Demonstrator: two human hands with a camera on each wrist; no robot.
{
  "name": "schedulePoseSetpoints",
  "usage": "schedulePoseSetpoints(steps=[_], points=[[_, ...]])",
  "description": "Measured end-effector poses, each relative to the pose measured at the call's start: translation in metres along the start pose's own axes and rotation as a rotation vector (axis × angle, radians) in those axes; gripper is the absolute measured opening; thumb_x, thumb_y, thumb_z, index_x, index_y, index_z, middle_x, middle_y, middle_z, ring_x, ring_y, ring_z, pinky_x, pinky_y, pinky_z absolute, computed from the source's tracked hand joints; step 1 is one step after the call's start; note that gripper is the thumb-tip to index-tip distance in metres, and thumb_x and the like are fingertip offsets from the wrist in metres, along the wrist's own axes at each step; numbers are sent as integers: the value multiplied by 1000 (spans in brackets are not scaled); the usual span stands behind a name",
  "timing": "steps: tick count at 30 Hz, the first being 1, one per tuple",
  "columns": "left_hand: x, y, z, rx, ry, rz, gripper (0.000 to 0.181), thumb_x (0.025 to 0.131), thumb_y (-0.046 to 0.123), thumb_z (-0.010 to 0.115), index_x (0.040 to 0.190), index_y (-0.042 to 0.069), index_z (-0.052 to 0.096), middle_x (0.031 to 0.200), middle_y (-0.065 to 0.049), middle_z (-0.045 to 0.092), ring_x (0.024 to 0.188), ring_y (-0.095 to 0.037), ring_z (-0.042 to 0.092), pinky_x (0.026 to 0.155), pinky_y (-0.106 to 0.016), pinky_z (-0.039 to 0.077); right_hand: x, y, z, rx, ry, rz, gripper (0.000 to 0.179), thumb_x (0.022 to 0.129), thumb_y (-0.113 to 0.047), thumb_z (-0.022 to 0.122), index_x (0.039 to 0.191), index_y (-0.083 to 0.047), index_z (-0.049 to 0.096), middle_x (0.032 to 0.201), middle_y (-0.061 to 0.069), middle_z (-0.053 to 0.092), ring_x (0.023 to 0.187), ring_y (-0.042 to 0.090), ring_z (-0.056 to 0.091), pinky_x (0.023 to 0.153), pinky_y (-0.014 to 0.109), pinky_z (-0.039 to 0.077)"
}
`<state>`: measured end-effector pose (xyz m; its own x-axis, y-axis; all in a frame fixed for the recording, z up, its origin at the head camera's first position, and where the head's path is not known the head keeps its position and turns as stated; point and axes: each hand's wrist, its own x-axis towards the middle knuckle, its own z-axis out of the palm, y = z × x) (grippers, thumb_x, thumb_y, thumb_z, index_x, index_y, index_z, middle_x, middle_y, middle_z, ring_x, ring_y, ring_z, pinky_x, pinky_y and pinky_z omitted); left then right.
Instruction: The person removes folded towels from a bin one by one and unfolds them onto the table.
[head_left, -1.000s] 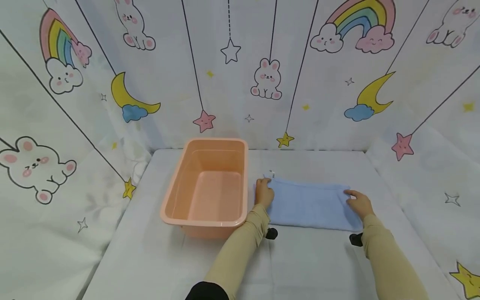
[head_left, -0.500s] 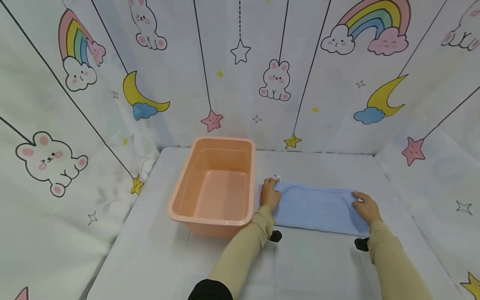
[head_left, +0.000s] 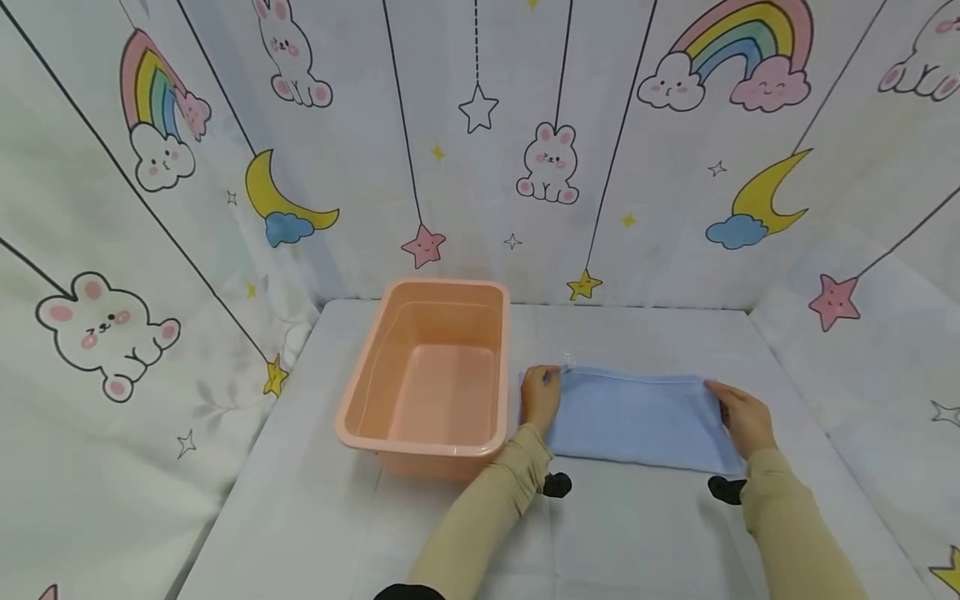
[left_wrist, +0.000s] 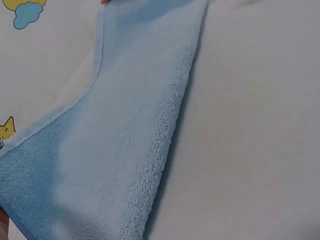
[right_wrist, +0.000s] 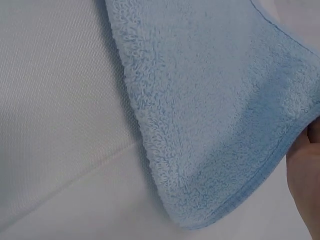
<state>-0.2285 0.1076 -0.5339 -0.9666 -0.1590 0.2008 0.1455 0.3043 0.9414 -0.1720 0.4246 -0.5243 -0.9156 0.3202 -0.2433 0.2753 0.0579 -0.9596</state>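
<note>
A light blue terry towel [head_left: 637,421], folded into a wide rectangle, lies right of the peach basin in the head view. My left hand [head_left: 540,396] pinches its far left corner, where a small white tag [head_left: 570,360] shows. At the far right corner, my right hand [head_left: 746,417] grips the edge between thumb and fingers. Both wrist views show the towel's hemmed corners raised while the fluffy folded edge stays low on the white surface. Only slivers of fingers [left_wrist: 3,225] appear in the left wrist view. Part of the right palm is visible in the right wrist view.
The peach plastic basin [head_left: 501,358] stands left of the towel, its rim close beside my left forearm. A white-covered table [head_left: 637,533] lies beneath everything. Patterned curtains [head_left: 480,208] with rabbits, stars and rainbows hang behind and on both sides.
The head view has shifted a little, so everything sits further right. My right hand has turned and moved slightly right at its corner, and the towel's far edge looks straighter.
</note>
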Motion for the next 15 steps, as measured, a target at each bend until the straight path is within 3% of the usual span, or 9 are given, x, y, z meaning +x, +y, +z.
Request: schedulePoseSetpoints(steps=[2,4,9,12,15], points=[[-3,0,-1,-20,6,-14,16,85,6,55,90,3,70,96,-12,65,97,-26,62,87,-32,48,-1,-1,1,158,-11,-18,16,88,-25,62,101,-25,73,91,-29,60,88,-12,50,72,6,40],[-7,0,-3,-42,13,-24,15,85,5,56,89,3,71,95,-11,65,95,-25,62,86,-31,48,-3,-1,2,252,-27,-51,15,88,-16,63,96,-21,74,89,-26,64,87,-12,53,73,6,41],[-17,0,-7,-61,14,-8,14,81,1,57,85,4,70,90,-10,65,88,-21,61,79,-26,48,-11,-2,3,308,-58,-130,30,88,-5,60,112,-22,66,91,-17,59,81,-5,53,67,9,43],[-24,-1,-12,-61,-24,12,15,80,-1,57,87,5,69,87,-8,63,82,-16,57,73,-21,45,-17,0,1,302,-97,-152,35,90,-4,57,117,-26,61,88,-12,48,73,-1,48,59,14,40],[-31,-3,-16,-45,-67,48,16,80,-1,58,90,5,69,85,-8,63,78,-13,54,70,-19,43,-21,4,-3,302,-161,-156,29,92,-6,54,115,-23,61,86,-12,51,71,0,47,59,17,40]])
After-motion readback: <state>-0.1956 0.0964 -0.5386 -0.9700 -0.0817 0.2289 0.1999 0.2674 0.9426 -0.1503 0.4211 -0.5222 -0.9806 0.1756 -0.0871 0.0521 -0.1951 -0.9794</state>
